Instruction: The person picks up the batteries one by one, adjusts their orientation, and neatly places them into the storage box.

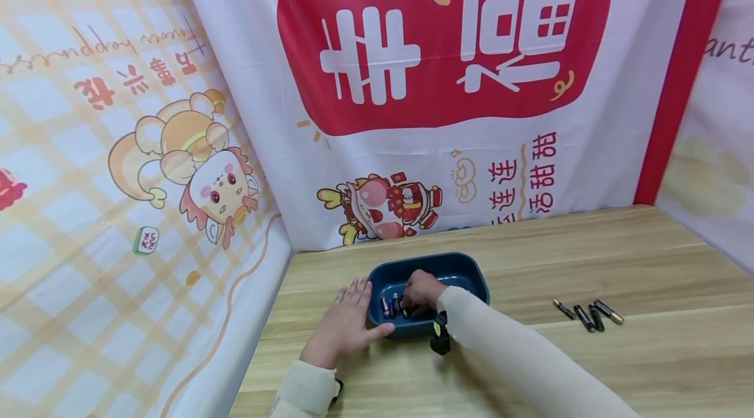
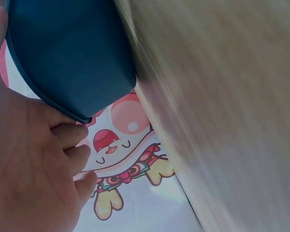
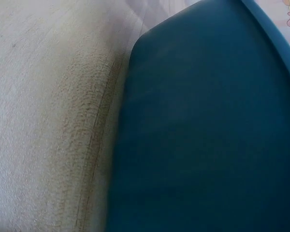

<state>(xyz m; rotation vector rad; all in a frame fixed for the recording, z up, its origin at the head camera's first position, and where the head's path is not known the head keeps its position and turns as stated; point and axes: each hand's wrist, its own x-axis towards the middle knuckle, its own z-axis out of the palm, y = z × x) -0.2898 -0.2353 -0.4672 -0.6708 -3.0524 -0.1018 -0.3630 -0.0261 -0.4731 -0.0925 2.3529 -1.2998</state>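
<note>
A dark blue plastic box [image 1: 427,331] stands on the wooden table, with several small batteries [image 1: 386,307] lying at the left of its floor. My left hand [image 1: 347,323] rests against the box's left end, fingers extended and thumb along the near rim; in the left wrist view, the hand [image 2: 38,159] touches the rim of the box [image 2: 72,53]. Into the box reaches my right hand [image 1: 424,290], its bent fingers down at the batteries; the fingertips are partly hidden, so a grip on one cannot be made out. The right wrist view shows only the box's outer wall [image 3: 208,121] beside the tabletop.
To the right of the box, several black batteries with copper-coloured ends [image 1: 584,318] lie in a loose group on the table [image 1: 665,274]. Printed cloth [image 1: 253,65] hangs behind the table and along its left and right sides.
</note>
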